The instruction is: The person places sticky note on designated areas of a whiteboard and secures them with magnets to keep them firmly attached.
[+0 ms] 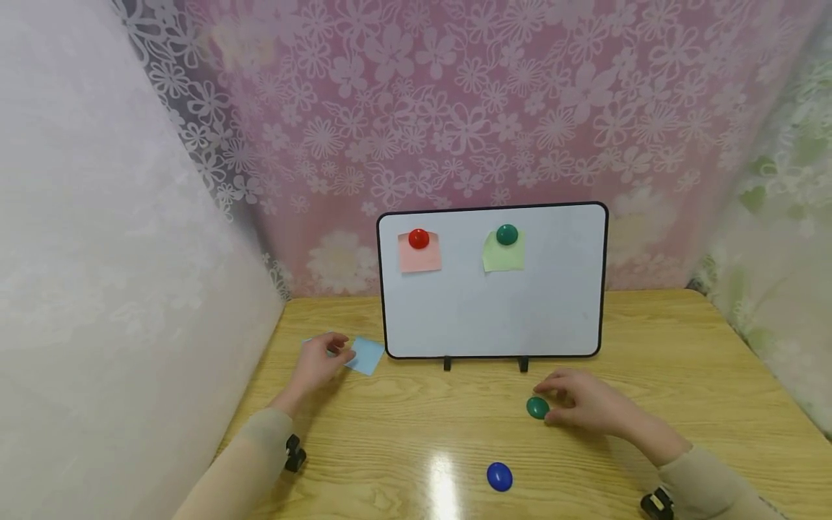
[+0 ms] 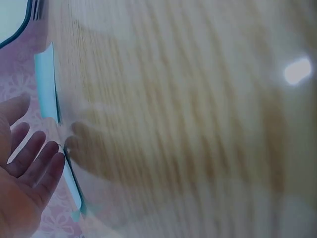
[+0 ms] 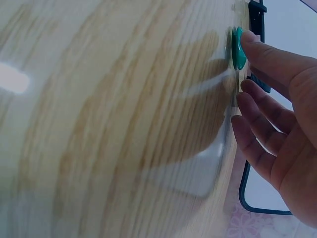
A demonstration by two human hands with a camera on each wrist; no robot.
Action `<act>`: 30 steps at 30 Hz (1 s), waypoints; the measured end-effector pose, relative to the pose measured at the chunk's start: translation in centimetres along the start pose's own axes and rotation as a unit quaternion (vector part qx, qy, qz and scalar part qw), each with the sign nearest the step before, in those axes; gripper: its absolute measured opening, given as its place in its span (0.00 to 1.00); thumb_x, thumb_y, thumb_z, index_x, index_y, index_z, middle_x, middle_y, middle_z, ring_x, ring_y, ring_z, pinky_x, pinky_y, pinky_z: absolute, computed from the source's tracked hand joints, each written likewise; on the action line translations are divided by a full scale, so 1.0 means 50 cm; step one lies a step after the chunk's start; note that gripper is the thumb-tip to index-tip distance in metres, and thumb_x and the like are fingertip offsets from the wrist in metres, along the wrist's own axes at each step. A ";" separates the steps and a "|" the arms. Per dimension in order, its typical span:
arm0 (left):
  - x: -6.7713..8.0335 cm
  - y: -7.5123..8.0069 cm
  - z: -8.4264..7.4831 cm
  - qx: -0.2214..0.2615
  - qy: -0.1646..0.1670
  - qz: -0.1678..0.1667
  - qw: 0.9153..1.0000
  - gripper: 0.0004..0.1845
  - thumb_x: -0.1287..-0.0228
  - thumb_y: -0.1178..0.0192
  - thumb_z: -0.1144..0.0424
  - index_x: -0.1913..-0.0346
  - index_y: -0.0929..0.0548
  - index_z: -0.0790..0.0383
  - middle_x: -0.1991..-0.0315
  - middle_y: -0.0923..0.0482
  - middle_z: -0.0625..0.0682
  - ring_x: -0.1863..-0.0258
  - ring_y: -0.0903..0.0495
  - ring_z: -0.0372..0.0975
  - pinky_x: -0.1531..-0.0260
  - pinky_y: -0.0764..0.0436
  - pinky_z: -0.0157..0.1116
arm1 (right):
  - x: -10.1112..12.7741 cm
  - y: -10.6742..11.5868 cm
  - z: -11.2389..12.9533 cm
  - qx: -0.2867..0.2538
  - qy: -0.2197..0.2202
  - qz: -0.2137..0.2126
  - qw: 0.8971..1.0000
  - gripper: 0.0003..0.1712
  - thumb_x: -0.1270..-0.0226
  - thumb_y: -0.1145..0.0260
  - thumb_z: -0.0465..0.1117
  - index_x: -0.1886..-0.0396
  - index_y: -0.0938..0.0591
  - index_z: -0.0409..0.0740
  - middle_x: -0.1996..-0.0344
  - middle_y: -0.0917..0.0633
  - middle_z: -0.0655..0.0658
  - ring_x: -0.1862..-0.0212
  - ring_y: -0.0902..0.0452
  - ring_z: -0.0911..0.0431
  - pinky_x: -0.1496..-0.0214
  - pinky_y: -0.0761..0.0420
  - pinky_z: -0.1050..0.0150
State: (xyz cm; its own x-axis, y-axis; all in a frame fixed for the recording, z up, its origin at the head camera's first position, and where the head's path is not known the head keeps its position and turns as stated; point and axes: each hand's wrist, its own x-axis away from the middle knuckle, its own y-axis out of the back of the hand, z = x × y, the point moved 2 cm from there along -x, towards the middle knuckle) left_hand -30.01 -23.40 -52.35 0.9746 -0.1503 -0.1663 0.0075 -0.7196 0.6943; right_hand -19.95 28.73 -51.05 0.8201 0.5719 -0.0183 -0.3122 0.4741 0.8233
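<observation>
My left hand (image 1: 323,359) rests on the wooden table (image 1: 403,426), fingers straight, fingertips (image 2: 52,161) at the edge of a light blue sticky note (image 1: 367,354) (image 2: 46,82) lying left of the whiteboard. My right hand (image 1: 575,401) (image 3: 270,106) lies in front of the whiteboard with relaxed fingers. Its thumb tip (image 3: 247,36) touches a green round magnet (image 1: 536,408) (image 3: 238,47) on the table, and the other fingers stay off it. A blue round magnet (image 1: 499,477) sits nearer to me.
A small whiteboard (image 1: 494,310) stands on two feet at the table's middle. A red magnet (image 1: 419,239) pins a pink note (image 1: 419,256) to it, and a green magnet (image 1: 506,234) pins a green note (image 1: 503,256). Floral curtains enclose the table on three sides.
</observation>
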 end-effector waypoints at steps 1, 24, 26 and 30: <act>-0.003 -0.001 0.001 -0.002 0.005 0.002 1.000 0.20 0.31 0.25 0.63 0.41 0.13 0.70 0.50 0.12 0.59 0.52 0.14 0.51 0.53 0.14 0.49 | 0.001 0.000 0.001 -0.002 -0.003 0.000 1.000 0.26 0.33 0.20 0.51 0.41 0.12 0.43 0.47 0.14 0.49 0.54 0.18 0.58 0.55 0.15 0.59; -0.092 -0.024 -0.038 -0.067 0.036 0.058 0.995 0.24 0.30 0.26 0.62 0.35 0.16 0.69 0.39 0.15 0.62 0.40 0.17 0.56 0.39 0.19 0.55 | -0.001 -0.002 0.010 0.025 -0.004 0.002 1.000 0.26 0.35 0.19 0.50 0.42 0.11 0.43 0.47 0.14 0.48 0.52 0.15 0.53 0.52 0.14 0.56; -0.094 -0.026 -0.043 -0.081 0.031 0.066 0.994 0.23 0.31 0.25 0.63 0.37 0.14 0.69 0.42 0.14 0.62 0.43 0.16 0.55 0.42 0.18 0.54 | -0.002 -0.001 0.013 0.026 -0.004 0.002 1.000 0.25 0.35 0.19 0.50 0.42 0.11 0.43 0.47 0.14 0.48 0.52 0.15 0.53 0.52 0.14 0.56; -0.096 -0.031 -0.047 -0.101 0.025 0.083 0.991 0.22 0.32 0.24 0.64 0.39 0.13 0.69 0.45 0.13 0.61 0.47 0.16 0.53 0.45 0.17 0.52 | -0.002 -0.001 0.014 0.031 -0.002 -0.002 1.000 0.25 0.35 0.18 0.50 0.43 0.11 0.43 0.49 0.13 0.49 0.54 0.16 0.54 0.54 0.14 0.57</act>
State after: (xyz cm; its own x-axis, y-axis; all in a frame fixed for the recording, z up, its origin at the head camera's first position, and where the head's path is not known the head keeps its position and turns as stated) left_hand -34.20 -19.99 -50.96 0.9758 -0.2186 -0.0062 -0.1148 -0.5365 0.8361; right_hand -19.67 28.17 -50.71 0.8233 0.5673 -0.0191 -0.2792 0.4341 0.8565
